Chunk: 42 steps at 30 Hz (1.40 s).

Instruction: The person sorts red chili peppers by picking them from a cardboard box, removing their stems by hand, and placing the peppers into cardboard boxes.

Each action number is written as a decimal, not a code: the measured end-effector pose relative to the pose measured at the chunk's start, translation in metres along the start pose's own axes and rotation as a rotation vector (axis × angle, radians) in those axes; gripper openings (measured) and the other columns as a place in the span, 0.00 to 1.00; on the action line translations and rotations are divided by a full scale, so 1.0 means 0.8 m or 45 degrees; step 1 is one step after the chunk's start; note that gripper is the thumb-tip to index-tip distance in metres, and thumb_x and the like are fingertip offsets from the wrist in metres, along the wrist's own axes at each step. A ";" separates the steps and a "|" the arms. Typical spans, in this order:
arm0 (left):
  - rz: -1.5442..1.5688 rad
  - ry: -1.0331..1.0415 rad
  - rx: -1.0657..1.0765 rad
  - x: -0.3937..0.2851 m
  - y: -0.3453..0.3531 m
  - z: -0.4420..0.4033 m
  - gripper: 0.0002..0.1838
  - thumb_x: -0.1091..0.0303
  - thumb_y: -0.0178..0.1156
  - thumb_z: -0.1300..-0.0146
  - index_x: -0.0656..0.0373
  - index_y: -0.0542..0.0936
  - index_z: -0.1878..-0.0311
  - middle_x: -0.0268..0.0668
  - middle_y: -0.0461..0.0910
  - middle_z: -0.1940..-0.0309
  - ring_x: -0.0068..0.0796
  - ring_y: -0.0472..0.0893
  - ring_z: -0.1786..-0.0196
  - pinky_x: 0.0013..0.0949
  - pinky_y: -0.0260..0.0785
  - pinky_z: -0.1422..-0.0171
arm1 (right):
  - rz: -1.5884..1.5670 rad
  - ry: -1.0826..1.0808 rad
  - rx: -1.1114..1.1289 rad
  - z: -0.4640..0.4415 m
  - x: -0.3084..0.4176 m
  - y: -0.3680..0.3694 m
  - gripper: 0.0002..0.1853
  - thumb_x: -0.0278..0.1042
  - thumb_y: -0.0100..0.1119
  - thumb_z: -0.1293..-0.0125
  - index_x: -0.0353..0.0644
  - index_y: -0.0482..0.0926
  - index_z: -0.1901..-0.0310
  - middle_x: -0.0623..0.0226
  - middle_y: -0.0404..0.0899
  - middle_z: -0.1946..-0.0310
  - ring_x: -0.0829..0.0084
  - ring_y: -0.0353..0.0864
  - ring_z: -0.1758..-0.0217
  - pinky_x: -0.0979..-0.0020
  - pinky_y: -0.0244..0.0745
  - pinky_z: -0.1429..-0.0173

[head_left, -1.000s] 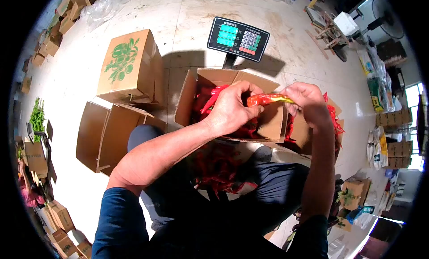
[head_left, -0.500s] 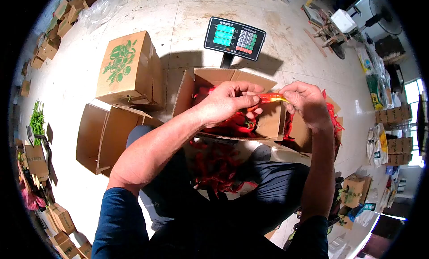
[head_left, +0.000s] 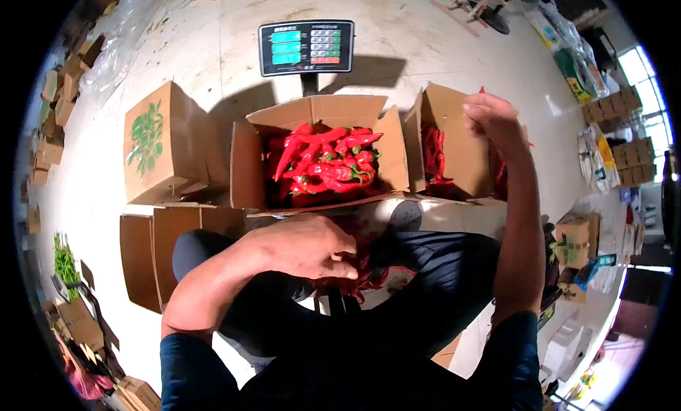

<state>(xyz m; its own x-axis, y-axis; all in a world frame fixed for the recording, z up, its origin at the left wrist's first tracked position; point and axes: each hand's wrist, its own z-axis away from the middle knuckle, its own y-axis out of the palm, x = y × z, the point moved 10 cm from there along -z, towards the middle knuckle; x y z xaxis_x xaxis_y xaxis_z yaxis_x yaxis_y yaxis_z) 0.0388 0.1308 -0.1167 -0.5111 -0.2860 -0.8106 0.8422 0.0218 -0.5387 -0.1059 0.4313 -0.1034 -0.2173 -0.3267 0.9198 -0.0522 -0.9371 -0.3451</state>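
My left hand point(head_left: 308, 246) is low over my lap. Its fingers are loosely bent with a gap between them, and nothing shows in them. Just beside it, a pile of red chili peppers point(head_left: 372, 272) lies between my legs, partly hidden by the hand. My right hand point(head_left: 494, 120) is closed above the right-hand cardboard box point(head_left: 454, 159); whatever it may grip is hidden. A red tip point(head_left: 482, 90) shows just above that fist. Red peppers point(head_left: 434, 152) lie inside this box. Glossy red chili peppers point(head_left: 326, 162) fill much of the middle cardboard box point(head_left: 248, 166).
Behind the middle box stands a scale display point(head_left: 306, 47). To the left are a closed carton with a green vegetable print point(head_left: 147, 140) and an open carton point(head_left: 142, 258). Green produce point(head_left: 66, 265) lies farther left. Stacked cartons line both sides of the room.
My hands have parted from the red pepper they both held. The left moved down towards the pile at my lap, while the right stayed over the right-hand box. The view has shifted.
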 end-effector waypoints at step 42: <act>-0.241 -0.180 -0.189 0.020 -0.042 -0.015 0.26 0.60 0.67 0.41 0.61 0.78 0.41 0.40 0.82 0.54 0.38 0.82 0.51 0.39 0.76 0.45 | 1.310 0.512 -0.318 -0.225 -0.553 0.062 0.39 0.55 0.56 0.34 0.51 0.56 0.26 0.45 0.71 0.43 0.47 0.78 0.46 0.47 0.76 0.47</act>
<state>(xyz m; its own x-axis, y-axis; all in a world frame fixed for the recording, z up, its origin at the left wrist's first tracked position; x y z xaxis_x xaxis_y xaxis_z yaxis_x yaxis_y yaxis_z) 0.0004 0.1373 -0.1143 -0.6191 -0.4287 -0.6580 0.6943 0.0928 -0.7137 -0.1881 0.5511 -0.5609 -0.5646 -0.8227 0.0663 0.1485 -0.1803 -0.9723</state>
